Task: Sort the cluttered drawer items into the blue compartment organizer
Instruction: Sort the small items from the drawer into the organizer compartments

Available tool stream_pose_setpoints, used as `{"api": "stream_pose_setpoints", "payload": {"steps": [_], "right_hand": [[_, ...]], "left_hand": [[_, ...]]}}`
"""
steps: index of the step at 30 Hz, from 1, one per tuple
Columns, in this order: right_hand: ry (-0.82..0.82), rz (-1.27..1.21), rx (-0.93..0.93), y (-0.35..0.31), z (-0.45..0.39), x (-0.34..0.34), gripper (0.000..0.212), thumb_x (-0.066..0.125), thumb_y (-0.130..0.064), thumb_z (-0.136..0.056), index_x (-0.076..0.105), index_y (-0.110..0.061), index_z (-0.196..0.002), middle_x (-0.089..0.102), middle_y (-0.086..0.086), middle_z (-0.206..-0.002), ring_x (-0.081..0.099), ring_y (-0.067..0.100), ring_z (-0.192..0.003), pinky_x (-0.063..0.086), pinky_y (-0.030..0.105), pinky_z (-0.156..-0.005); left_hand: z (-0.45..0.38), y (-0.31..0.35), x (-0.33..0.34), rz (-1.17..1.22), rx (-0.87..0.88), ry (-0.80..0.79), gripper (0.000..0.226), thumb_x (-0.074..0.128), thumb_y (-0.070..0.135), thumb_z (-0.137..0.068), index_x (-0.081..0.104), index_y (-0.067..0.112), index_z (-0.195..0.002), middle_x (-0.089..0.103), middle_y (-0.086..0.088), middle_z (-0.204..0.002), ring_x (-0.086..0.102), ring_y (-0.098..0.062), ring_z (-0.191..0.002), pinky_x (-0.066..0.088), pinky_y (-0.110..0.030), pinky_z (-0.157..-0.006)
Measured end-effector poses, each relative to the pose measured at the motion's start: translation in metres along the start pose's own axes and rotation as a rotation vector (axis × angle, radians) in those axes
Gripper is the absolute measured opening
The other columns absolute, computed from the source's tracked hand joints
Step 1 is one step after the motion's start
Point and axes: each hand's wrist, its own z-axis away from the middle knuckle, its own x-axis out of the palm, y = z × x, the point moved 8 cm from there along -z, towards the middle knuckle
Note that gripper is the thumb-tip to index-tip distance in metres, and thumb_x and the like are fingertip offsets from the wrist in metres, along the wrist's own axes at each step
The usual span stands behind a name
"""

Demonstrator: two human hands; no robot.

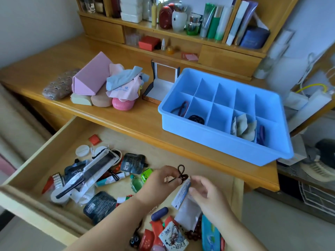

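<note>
Nearest the camera, two bare forearms reach into an open wooden drawer [27, 171] full of small clutter: red sachets [151, 238], a printed snack packet [173, 239], a navy capsule-shaped case [159, 213] and dark foil pouches [99, 205].

Above the drawer's right half, the left hand [159, 180] pinches a dark coiled hair tie [181, 173] between thumb and fingertips; one loop stands up above the fingers and the rest bunches just to their right. The right hand [203, 192] sits just beside it, fingers loosely curled. It is motion-blurred, and a white tube [182, 194] lies tilted against its fingers; whether it grips the tube cannot be told.

Farther back, on the desk [112, 113], stands the blue compartment organizer [213, 140], up and to the right of both hands, its long side running left to right. Its near row already holds dark hair ties [196, 119] in the two left cells, crumpled pale packets [243, 126] farther right, and a purple band [262, 133] at the right end. The back row looks empty.

The hair tie probably belongs with the dark ones, so the left hand would carry it forward and a little rightward over the desk edge.

Behind, pink cases and cloths [125, 82] are heaped on the desk below shelves of bottles [213, 22].
</note>
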Motion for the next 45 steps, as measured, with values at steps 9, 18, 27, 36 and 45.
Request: {"api": "stream_pose_setpoints", "payload": {"steps": [9,18,27,36,45], "right_hand": [[-0.139,-0.192,-0.104,-0.077,0.006,-0.003,0.016,0.069,-0.011,-0.082,0.071,-0.026,-0.076,0.069,-0.003,-0.065,0.057,0.005,-0.052,0.047,0.016,-0.053],[0.382,-0.176,-0.543,-0.233,-0.047,-0.115,0.018,0.065,-0.010,-0.081,0.064,-0.027,-0.074,0.068,-0.006,-0.060,0.067,0.007,-0.055,0.051,0.015,-0.053],[0.194,0.676,-0.318,-0.234,-0.125,-0.057,0.023,0.059,-0.027,-0.091,0.070,-0.009,-0.101,0.070,0.007,-0.103,0.064,0.023,-0.093,0.051,0.031,-0.081],[0.124,0.547,-0.769,-0.141,0.021,-0.018,0.013,0.056,-0.022,-0.088,0.068,-0.022,-0.087,0.059,-0.018,-0.078,0.054,0.000,-0.067,0.045,0.013,-0.059],[-0.117,0.370,-0.096,0.006,0.037,0.029,0.012,0.060,-0.031,-0.089,0.061,-0.043,-0.085,0.062,-0.024,-0.083,0.059,-0.004,-0.078,0.044,0.011,-0.066]], "left_hand": [[0.039,0.005,-0.007,0.762,-0.235,-0.127,0.020,0.059,0.026,-0.087,0.065,0.008,-0.082,0.060,-0.006,-0.064,0.058,-0.018,-0.060,0.055,-0.027,-0.066],[0.048,-0.075,-0.043,0.578,-0.384,0.161,0.011,0.055,0.009,-0.095,0.064,0.003,-0.093,0.068,-0.012,-0.078,0.062,-0.014,-0.062,0.052,-0.025,-0.066],[0.049,-0.091,-0.067,0.266,-0.344,0.354,0.024,0.052,0.007,-0.091,0.064,0.028,-0.090,0.069,-0.002,-0.074,0.059,-0.002,-0.058,0.046,-0.014,-0.051],[0.039,-0.068,-0.015,-0.797,-0.087,-0.149,0.029,0.056,0.030,-0.084,0.064,0.022,-0.110,0.055,0.000,-0.114,0.050,-0.020,-0.109,0.045,-0.032,-0.089],[0.041,-0.058,0.010,-1.188,0.024,-0.229,0.021,0.044,0.022,-0.088,0.060,0.019,-0.102,0.062,-0.004,-0.101,0.058,-0.024,-0.091,0.041,-0.032,-0.071]]}}
